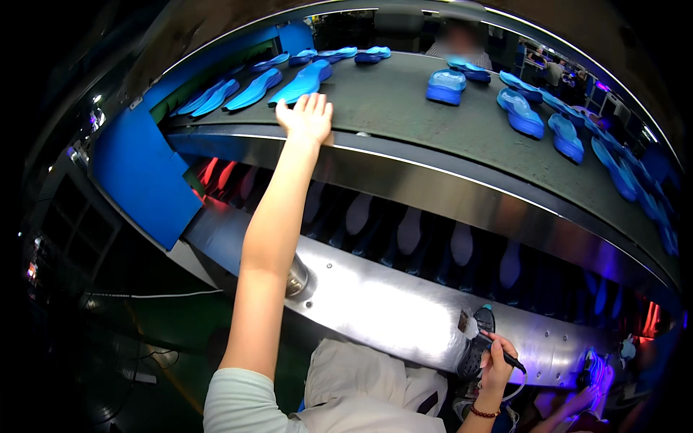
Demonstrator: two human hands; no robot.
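Reaching toward 11 o'clock, the left hand point(310, 124) is at the near edge of the dark green conveyor belt point(382, 97), its fingers straight and spread apart. Right at the fingertips, also at 11 o'clock, 1 blue shoe sole point(303, 82) lies on the belt; whether they touch, I cannot tell. Between 4 and 5 o'clock, the right hand point(497, 368) has its fingers curled around a black pen-shaped tool point(512, 359), beside a dark perforated piece point(471, 363) at the brushed-steel ledge point(368, 289). A dark red beaded bracelet point(484, 413) circles that wrist. More blue soles point(520, 113) lie on the belt toward 2 o'clock, others toward 11. Under the belt, greyish soles point(409, 231) sit in shadow. A blue machine panel point(144, 173) is at 9 o'clock; a co-worker's hand point(582, 398) is near 4 o'clock in violet light.
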